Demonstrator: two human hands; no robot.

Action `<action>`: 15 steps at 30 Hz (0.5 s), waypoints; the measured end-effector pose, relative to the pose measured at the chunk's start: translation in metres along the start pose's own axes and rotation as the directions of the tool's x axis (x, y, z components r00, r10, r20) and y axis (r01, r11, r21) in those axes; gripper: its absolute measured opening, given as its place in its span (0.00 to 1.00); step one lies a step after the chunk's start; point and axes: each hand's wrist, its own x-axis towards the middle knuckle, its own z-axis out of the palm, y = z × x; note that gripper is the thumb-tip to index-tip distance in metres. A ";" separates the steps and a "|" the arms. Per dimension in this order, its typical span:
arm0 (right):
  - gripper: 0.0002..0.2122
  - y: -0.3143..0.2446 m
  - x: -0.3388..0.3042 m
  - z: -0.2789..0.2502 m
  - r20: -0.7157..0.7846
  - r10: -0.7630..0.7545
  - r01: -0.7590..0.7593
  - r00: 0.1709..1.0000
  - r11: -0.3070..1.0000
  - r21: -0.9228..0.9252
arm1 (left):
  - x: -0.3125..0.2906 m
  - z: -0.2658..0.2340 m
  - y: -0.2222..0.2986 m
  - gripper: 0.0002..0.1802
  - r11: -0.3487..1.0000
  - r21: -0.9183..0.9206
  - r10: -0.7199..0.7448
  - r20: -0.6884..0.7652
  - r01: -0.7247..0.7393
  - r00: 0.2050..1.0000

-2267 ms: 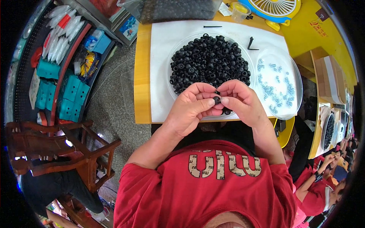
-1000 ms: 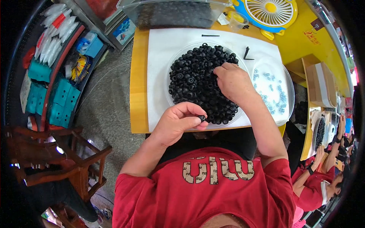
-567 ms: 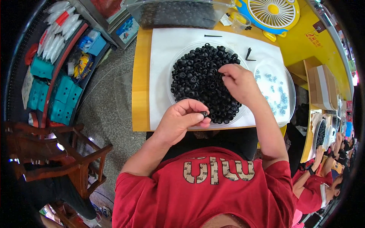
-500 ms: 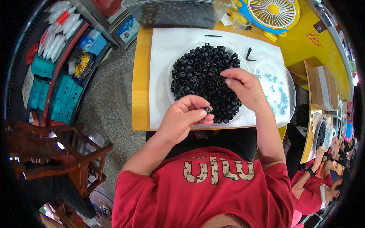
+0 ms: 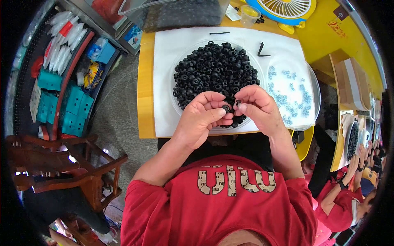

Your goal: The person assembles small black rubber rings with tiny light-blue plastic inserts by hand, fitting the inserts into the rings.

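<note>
Low over the heap's near edge, my left hand [image 5: 199, 119] pinches a small round black part with a hole [image 5: 225, 108] between thumb and fingers. Close beside it, almost touching, my right hand [image 5: 262, 112] has thumb and forefinger closed on a small dark piece [image 5: 238, 102], too small to make out fully. Under and beyond both hands lies a heap of similar round black parts [image 5: 211, 69], their holes facing various ways. They lie in a shallow clear round tray [image 5: 174, 97]. To the right, a second clear round tray [image 5: 317, 98] holds many tiny bluish see-through pieces [image 5: 303, 96].
White sheeting [image 5: 162, 82] covers the yellow table [image 5: 145, 90]. Two thin black pieces lie on it: a straight one [image 5: 219, 33] and a bent one [image 5: 262, 50]. Behind stand a large clear bin [image 5: 180, 16], a small cup [image 5: 249, 15] and a fan [image 5: 283, 8]. Co-workers sit at right.
My right hand has come down from over the heap to my left hand, and its fingertips now hold a small dark piece. The left still holds its black part. The view has shifted slightly.
</note>
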 end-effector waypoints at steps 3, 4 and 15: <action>0.08 0.000 -0.001 -0.001 0.037 0.017 -0.019 0.999 0.998 0.054 | -0.001 0.002 0.000 0.14 1.000 0.005 -0.020 -0.005 0.020 1.000; 0.08 0.000 -0.002 -0.002 0.044 0.020 -0.022 0.999 0.999 0.042 | -0.001 0.002 0.000 0.14 1.000 0.008 -0.021 -0.006 0.021 1.000; 0.08 -0.003 0.002 0.016 0.022 -0.478 0.418 0.878 0.744 -0.522 | 0.002 0.005 -0.004 0.13 0.999 -0.038 0.031 -0.002 -0.031 1.000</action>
